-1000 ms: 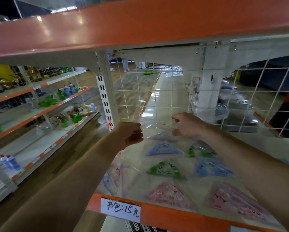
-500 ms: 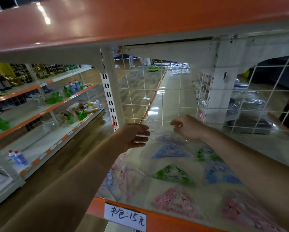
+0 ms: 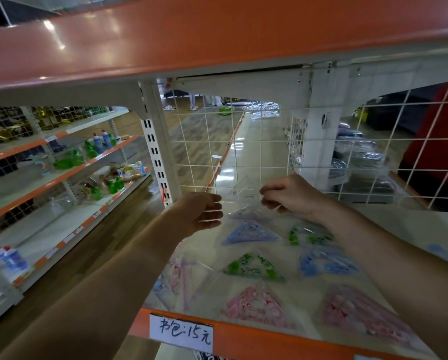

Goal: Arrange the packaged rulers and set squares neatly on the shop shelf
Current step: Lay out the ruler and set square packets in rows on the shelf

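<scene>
Clear plastic packet point(image 3: 244, 191) stood at the back of the shelf point(image 3: 412, 229), against the wire grid point(image 3: 233, 152). Right hand point(image 3: 290, 196) pinched its right edge. Left hand point(image 3: 202, 214) had uncurled since a second ago, grip unclear. Probably being let go behind the coloured set squares point(image 3: 254, 267).

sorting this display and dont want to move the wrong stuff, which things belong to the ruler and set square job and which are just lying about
Job: left hand, right hand, clear packet between them, blue set square packet, green set square packet, pink set square packet, shelf.

Lying about: price label, wire mesh, blue bottles, green bottles across the aisle.
</scene>
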`<action>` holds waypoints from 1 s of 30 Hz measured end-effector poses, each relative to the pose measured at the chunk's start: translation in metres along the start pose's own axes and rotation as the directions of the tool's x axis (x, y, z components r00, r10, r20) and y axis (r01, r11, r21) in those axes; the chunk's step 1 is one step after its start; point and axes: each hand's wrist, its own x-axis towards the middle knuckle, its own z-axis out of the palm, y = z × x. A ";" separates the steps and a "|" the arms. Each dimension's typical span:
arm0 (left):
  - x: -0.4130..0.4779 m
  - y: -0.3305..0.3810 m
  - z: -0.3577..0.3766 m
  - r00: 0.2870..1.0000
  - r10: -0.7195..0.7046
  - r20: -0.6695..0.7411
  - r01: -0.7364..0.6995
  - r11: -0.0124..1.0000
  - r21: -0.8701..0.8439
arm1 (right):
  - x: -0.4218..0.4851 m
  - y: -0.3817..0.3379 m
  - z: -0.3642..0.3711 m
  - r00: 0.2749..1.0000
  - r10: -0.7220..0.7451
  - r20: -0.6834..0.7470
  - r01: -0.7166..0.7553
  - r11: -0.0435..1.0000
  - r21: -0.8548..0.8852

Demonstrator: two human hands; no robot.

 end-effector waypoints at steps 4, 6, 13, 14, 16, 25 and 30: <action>-0.001 0.002 0.007 1.000 -0.001 0.018 0.001 1.000 -0.001 | -0.004 -0.003 0.007 0.958 -0.198 -0.206 0.164 0.972 -0.169; -0.002 0.003 0.013 0.992 -0.011 0.126 0.019 0.998 -0.058 | -0.008 -0.011 0.016 0.929 -0.305 -0.207 0.246 0.931 -0.271; 0.001 0.000 0.022 0.968 0.051 0.245 0.021 0.959 -0.283 | -0.023 -0.017 0.047 0.909 -0.412 -0.066 0.334 0.812 -0.480; 0.001 -0.001 0.021 0.969 0.048 0.243 0.022 0.961 -0.276 | -0.024 -0.016 0.048 0.909 -0.413 -0.055 0.339 0.810 -0.478; 0.000 -0.002 0.018 0.964 0.043 0.263 0.028 0.965 -0.261 | -0.025 -0.016 0.047 0.910 -0.412 -0.041 0.342 0.804 -0.486; -0.001 -0.001 0.015 0.986 0.038 0.164 -0.038 0.999 -0.005 | -0.015 -0.012 0.033 0.954 -0.227 -0.194 0.196 0.966 -0.167; 0.007 -0.005 0.005 0.991 0.030 0.130 -0.027 0.999 -0.022 | -0.011 -0.009 0.021 0.998 0.063 -0.015 -0.057 0.966 0.251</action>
